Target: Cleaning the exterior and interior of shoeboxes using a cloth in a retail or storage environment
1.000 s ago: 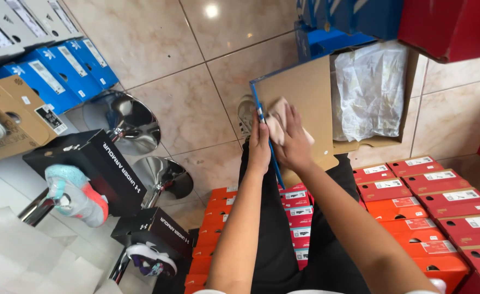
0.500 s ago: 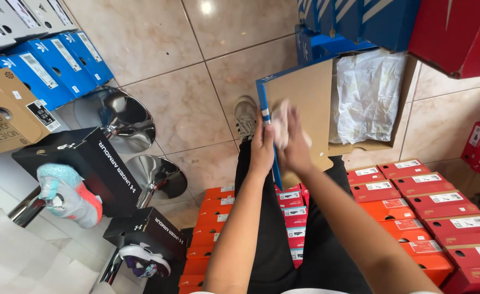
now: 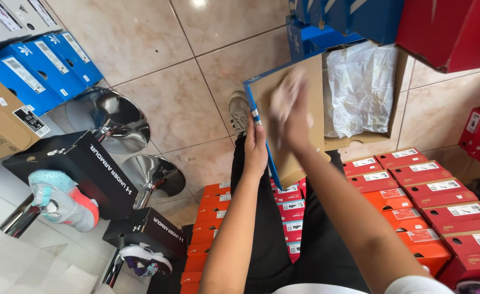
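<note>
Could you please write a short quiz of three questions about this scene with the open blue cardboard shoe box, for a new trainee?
1. True or false: the left hand grips the edge of the open blue cardboard shoe box.
2. What lies inside the box? A) white crumpled wrapping paper B) a black shoe C) a metal bowl
3. Fill in: the blurred right hand is over the brown inner face of the box's ____.

Key:
1. True.
2. A, the white crumpled wrapping paper.
3. Lid: the brown cardboard lid with a blue edge.
</note>
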